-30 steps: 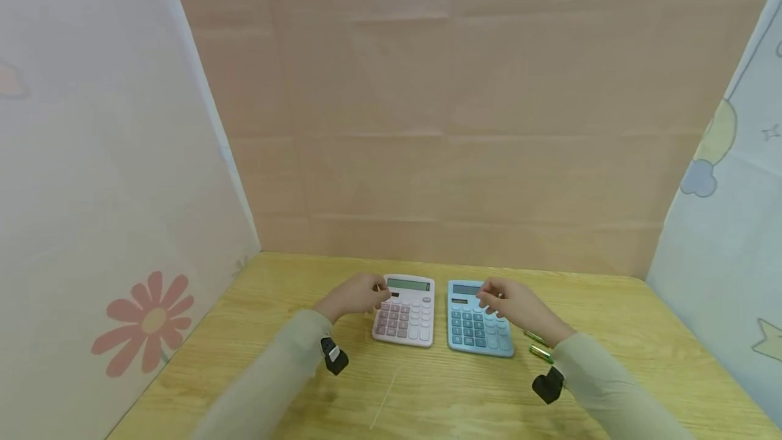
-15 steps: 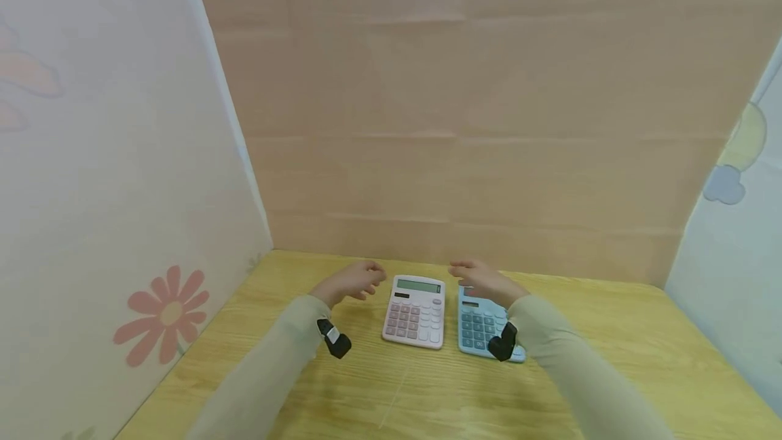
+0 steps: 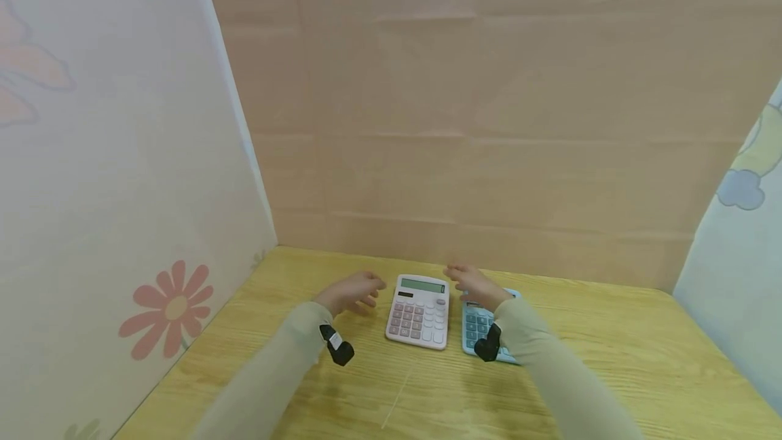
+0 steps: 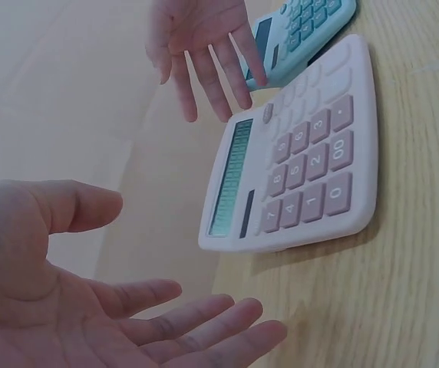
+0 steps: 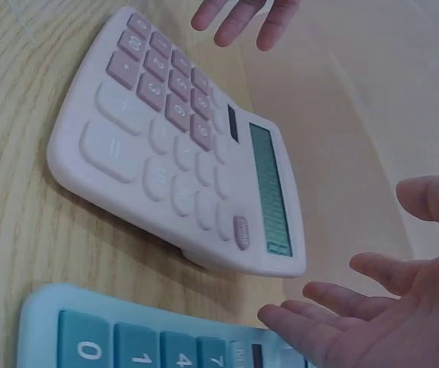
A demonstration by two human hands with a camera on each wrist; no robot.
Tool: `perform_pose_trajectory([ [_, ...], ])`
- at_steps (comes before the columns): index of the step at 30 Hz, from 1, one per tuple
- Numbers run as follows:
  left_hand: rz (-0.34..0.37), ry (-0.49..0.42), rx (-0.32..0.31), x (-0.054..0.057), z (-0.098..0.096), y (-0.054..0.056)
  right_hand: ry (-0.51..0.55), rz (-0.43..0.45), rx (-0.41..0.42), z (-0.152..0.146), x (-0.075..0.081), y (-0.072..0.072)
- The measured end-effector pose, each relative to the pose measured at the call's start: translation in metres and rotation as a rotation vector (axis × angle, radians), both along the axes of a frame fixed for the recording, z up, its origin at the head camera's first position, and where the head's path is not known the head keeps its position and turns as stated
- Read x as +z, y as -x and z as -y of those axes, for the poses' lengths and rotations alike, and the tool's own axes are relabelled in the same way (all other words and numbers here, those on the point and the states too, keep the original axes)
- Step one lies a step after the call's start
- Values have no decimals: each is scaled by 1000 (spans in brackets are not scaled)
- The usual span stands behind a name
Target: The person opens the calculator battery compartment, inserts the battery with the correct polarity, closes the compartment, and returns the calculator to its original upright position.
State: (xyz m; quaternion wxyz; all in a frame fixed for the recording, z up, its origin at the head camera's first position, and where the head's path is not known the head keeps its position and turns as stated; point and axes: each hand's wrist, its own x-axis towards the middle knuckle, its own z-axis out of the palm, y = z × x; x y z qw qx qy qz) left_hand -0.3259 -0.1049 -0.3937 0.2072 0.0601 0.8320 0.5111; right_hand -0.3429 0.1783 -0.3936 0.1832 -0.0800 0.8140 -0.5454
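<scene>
A pink calculator (image 3: 418,312) lies on the wooden table between the two hands, its display facing the back wall side. My left hand (image 3: 352,292) hovers just left of it, fingers spread and holding nothing; the left wrist view shows its palm (image 4: 51,307) apart from the calculator. To the right, my right hand (image 3: 475,286) hangs over the top of a blue calculator (image 3: 477,326), hiding part of it. In the right wrist view its fingers (image 5: 335,307) are extended with nothing held. Whether they touch the blue calculator is unclear.
The wooden table (image 3: 586,338) reaches to a tan back wall (image 3: 476,121). A pale wall with a red flower (image 3: 174,309) stands on the left, and another patterned wall (image 3: 739,250) on the right. A thin pale line (image 3: 397,396) marks the tabletop in front.
My right hand has moved left across the blue calculator toward the pink one, its fingers straightening. The left hand's fingers have opened out. The head view has turned right-to-left slightly; green batteries are now out of sight.
</scene>
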Motion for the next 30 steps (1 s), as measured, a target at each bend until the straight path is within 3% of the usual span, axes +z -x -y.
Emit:
perform_pose_trajectory([
  [6,59,-47,44,-12,-6,1,52,13,-33,2,-10,5],
  [11,87,-32,70,-19,-9,-1,40,32,-60,8,-16,6],
  [23,150,-18,146,-22,-17,-8,57,96,-110,14,-22,9],
  [30,174,-60,143,-27,-22,-8,81,126,-107,16,-22,7],
])
